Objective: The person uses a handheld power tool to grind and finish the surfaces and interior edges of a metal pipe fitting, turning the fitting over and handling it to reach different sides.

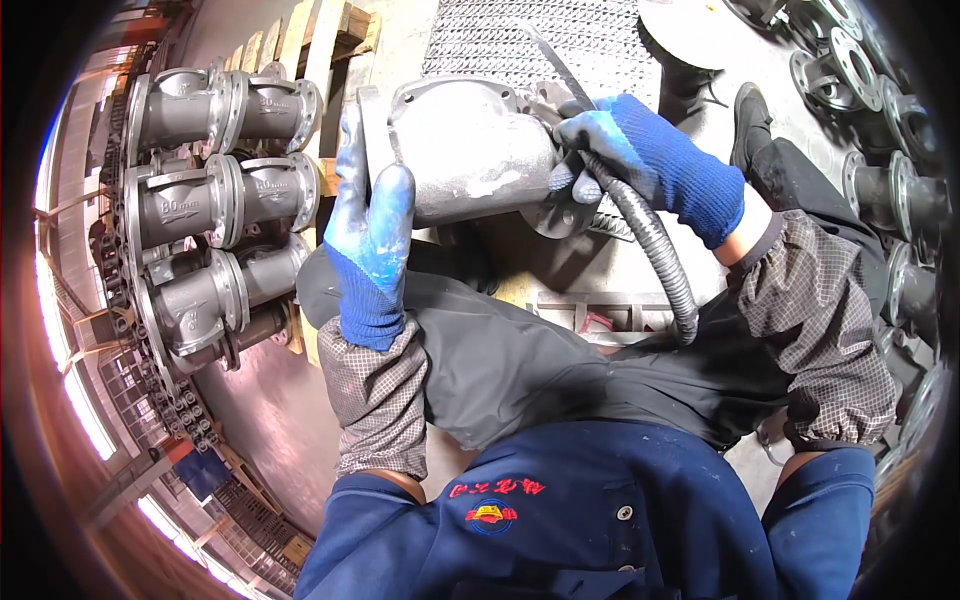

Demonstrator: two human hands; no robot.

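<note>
A grey cast metal valve body (pixel 470 150) with flanged ends lies on its side in front of me, its upper face brightly lit. My left hand (pixel 372 235), in a blue coated glove, grips its left flange (pixel 374 125), thumb on the near side and fingers along the outside. At the valve body's right end, my gloved right hand (pixel 635 150) is closed around a ribbed dark flexible hose (pixel 645 225). The hose hangs down toward my lap. A thin, long grey piece (pixel 555 60) sticks out beyond that hand, up and to the left; its join with the hose is hidden.
Similar flanged valve bodies (pixel 185 210) are stacked at the left by a wooden pallet (pixel 320 45). More flanged castings (pixel 875 190) line the right side. Behind the work lies a textured metal plate (pixel 530 40) beside a round pale surface (pixel 690 30). A slotted metal frame (pixel 630 315) sits between my legs.
</note>
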